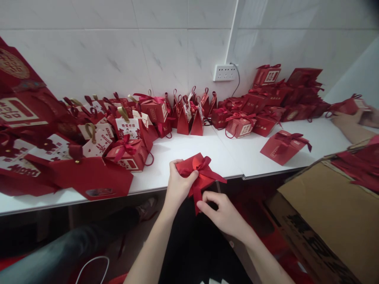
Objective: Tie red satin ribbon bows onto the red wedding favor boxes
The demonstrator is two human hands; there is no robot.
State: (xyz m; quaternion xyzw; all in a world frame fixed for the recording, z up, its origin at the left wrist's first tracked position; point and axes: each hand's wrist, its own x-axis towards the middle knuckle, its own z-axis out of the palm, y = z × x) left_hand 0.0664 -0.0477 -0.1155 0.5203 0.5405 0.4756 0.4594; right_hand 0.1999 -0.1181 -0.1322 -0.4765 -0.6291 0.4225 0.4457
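A red gift box (186,165) with a dark red ribbon bow (204,167) on top is held just in front of the table edge, above my lap. My left hand (179,183) grips it from the left side, the thumb pressed on top beside the bow. Lower down, my right hand (217,209) pinches a hanging ribbon tail (197,197) between thumb and fingers. Another ribbon tail sticks out to the right of the bow. The underside of the box is hidden.
On the white table (174,148) stand many red boxes, massed at left (127,154) and piled at right (275,94). One bow-tied box (284,148) sits near the edge. A cardboard carton (334,201) is at right. Another person's hand (349,122) holds a box.
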